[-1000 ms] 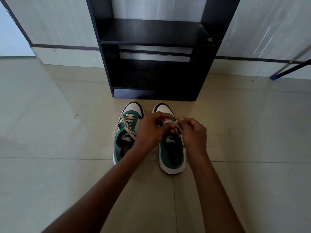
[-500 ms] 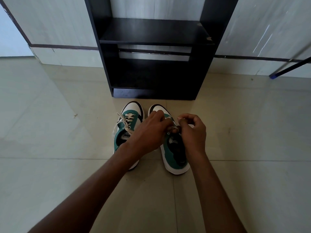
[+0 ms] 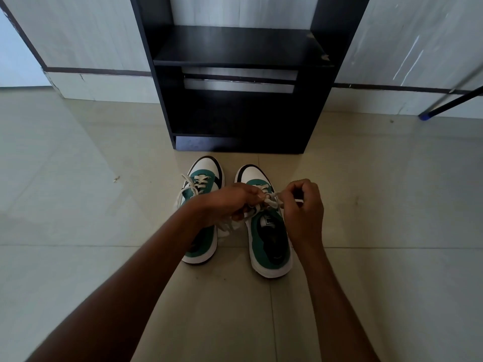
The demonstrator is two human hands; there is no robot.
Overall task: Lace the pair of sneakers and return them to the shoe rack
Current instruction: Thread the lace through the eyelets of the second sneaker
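Two green-and-white sneakers stand side by side on the tiled floor, toes toward the black shoe rack [image 3: 236, 48]. The left sneaker [image 3: 202, 178] shows laced white laces with loose ends hanging off its left side. Over the right sneaker [image 3: 270, 244], my left hand [image 3: 230, 202] and my right hand [image 3: 303, 207] each pinch a part of its white lace [image 3: 271, 199] above the tongue. My left forearm covers the middle of the left sneaker.
The rack's two dark shelves hold nothing and stand against a pale wall. A dark pole with a blue tip [image 3: 449, 100] slants down at the far right. Bare tiled floor [image 3: 78, 205] lies around the shoes.
My hands have moved slightly apart and the lace now shows stretched between them. The right sneaker's heel has swung a little to the right.
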